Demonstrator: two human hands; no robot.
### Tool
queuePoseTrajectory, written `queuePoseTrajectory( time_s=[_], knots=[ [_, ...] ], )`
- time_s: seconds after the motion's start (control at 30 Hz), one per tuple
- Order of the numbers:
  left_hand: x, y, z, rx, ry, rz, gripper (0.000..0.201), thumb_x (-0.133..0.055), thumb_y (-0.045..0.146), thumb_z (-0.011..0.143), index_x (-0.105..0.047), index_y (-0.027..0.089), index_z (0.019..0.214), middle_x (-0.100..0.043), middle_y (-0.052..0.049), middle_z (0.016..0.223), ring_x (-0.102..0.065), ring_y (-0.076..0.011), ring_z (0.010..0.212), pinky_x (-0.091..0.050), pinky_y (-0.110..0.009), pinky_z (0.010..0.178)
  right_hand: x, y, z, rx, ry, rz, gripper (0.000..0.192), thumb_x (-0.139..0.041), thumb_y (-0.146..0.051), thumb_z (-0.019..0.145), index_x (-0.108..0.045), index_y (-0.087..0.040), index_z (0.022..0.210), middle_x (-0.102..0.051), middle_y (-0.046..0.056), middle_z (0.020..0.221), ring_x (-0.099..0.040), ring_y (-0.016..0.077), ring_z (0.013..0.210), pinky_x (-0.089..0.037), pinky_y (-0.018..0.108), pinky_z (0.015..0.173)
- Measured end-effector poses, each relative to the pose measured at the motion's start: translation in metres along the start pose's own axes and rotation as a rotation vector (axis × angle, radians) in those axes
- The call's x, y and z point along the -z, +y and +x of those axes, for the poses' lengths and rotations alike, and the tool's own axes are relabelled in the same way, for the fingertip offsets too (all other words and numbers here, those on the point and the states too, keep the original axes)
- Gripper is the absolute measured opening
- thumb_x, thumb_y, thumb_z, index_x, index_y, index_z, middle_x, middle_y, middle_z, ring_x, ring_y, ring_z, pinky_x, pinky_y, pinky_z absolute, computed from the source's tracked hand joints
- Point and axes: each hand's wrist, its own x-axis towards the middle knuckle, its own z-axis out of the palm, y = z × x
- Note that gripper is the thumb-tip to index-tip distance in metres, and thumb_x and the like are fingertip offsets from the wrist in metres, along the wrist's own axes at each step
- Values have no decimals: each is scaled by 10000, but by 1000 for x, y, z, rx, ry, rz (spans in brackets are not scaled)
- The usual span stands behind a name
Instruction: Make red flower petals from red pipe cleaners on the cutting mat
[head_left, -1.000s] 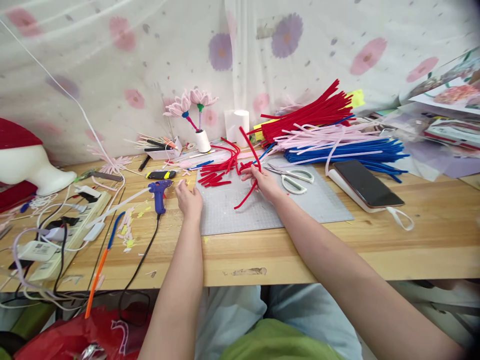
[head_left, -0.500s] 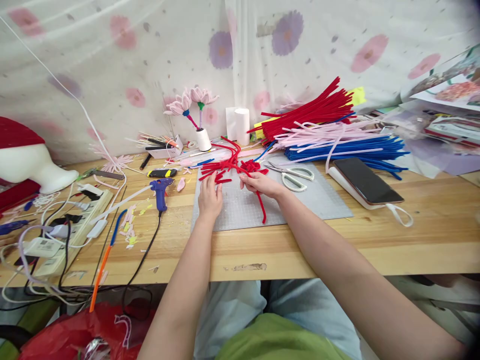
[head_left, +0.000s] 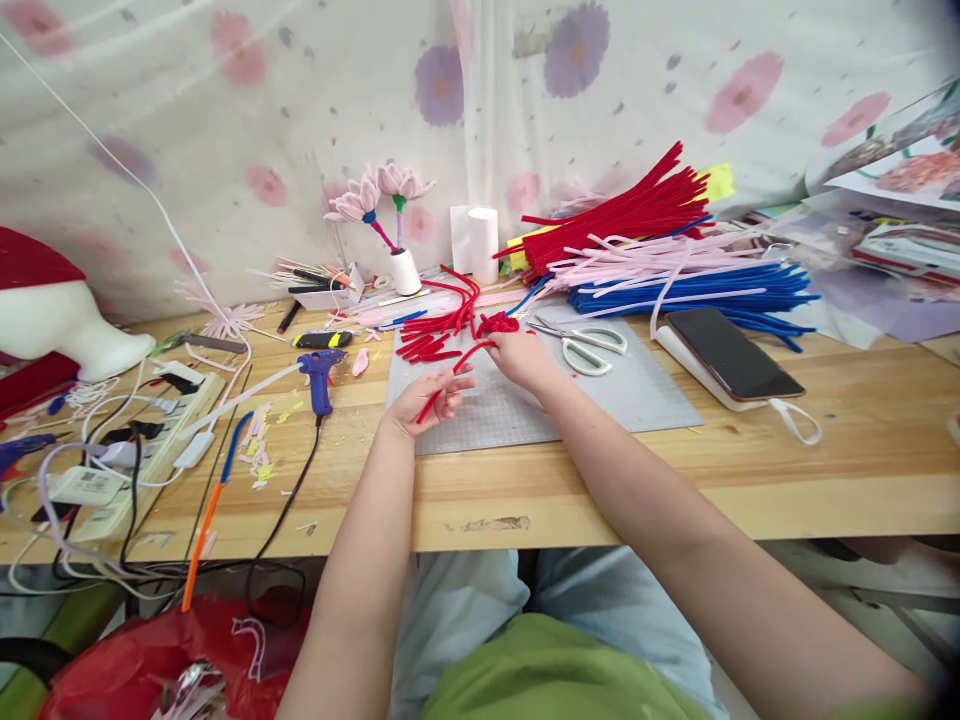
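Note:
A bent red pipe cleaner [head_left: 471,355] runs between my two hands above the grey cutting mat [head_left: 495,428]. My left hand [head_left: 433,400], palm up with fingers partly curled, holds its lower end across the palm. At the other end, my right hand [head_left: 521,358] grips it; the back of that hand hides most of the fingertips. Just beyond the right hand lies a small heap of curled red pieces [head_left: 497,323]. Short cut red pipe cleaners [head_left: 424,345] lie on the mat's left part, and longer red ones [head_left: 466,290] stretch behind them. White-handled scissors [head_left: 589,355] rest right of my right hand.
Red [head_left: 622,220], pink [head_left: 645,262] and blue [head_left: 697,298] pipe cleaner bundles are stacked at the back right, behind a phone [head_left: 735,352]. On the left are a blue glue gun [head_left: 320,380], a utility knife [head_left: 322,340] and a power strip [head_left: 150,460]. Pink flowers [head_left: 382,195] stand in a white spool [head_left: 406,272].
My left hand has left the short red pieces, come nearer and turned palm up under the red pipe cleaner. The end that hung below my right hand now points left into my left hand.

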Motion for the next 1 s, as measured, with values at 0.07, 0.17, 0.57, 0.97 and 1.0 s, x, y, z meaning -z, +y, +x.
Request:
queuePoseTrajectory(
  time_s=[0.07,0.17,0.57,0.97,1.0],
  knots=[
    [2,-4,6,-85,80,-48,164,-433,200,837,-545,121,927,-462,46,562,-300,9,316,-220,-88,283,-6,8,3,-27,-19,284,263,-486,-359,773,-629,-141,739,-622,76,712,-550,161,663,-367,266,602],
    [-1,-12,19,-244,231,-156,166,-406,241,850,-524,127,823,-327,76,500,-247,0,311,-143,-97,271,-13,19,6,-45,-190,962,269,-572,-414,707,-586,-152,763,-560,-3,624,-459,78,490,-334,212,474],
    [-24,-37,38,-252,348,209,216,-419,345,844,-488,172,954,-599,-11,736,-523,-55,497,-442,-192,501,-20,15,4,-105,-276,1557,300,-725,-311,576,-506,-161,716,-548,-49,593,-497,53,475,-389,174,439],
    [-26,-36,35,-194,270,229,197,-419,326,845,-509,151,850,-509,22,552,-346,-25,354,-234,-141,340,-16,9,1,-13,-495,1497,270,-607,-398,711,-590,-144,803,-561,-1,609,-411,51,447,-252,170,354],
    [-25,-36,34,-180,235,200,208,-420,332,846,-518,148,836,-507,20,555,-334,-19,353,-226,-138,340,-16,8,2,-17,-486,1491,275,-597,-404,718,-590,-142,801,-554,-1,591,-386,49,428,-225,172,344]
  ],
)
